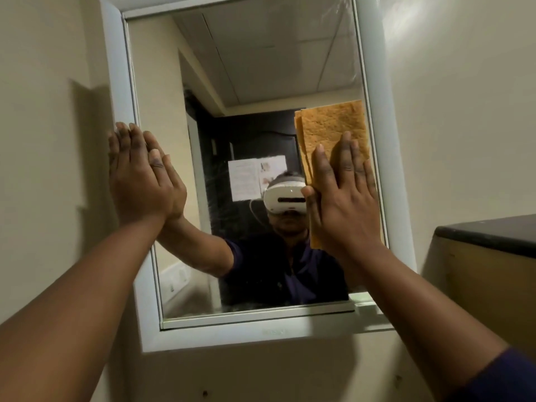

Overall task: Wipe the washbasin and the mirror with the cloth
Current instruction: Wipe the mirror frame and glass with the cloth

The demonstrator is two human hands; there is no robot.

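A rectangular mirror [261, 68] in a white frame [374, 82] hangs on a cream wall and fills the middle of the head view. My right hand [345, 198] lies flat with fingers together, pressing an orange cloth [330, 126] against the glass near the right edge. The folded cloth reaches above and below my palm. My left hand [136, 175] rests flat and empty on the mirror's left edge, over frame and glass. The washbasin is out of view.
A dark-topped ledge [487, 233] on a beige panel juts out at the right, just below mirror height. Bare cream wall [43, 111] surrounds the frame. The glass reflects a person in a headset, a dark doorway and a ceiling.
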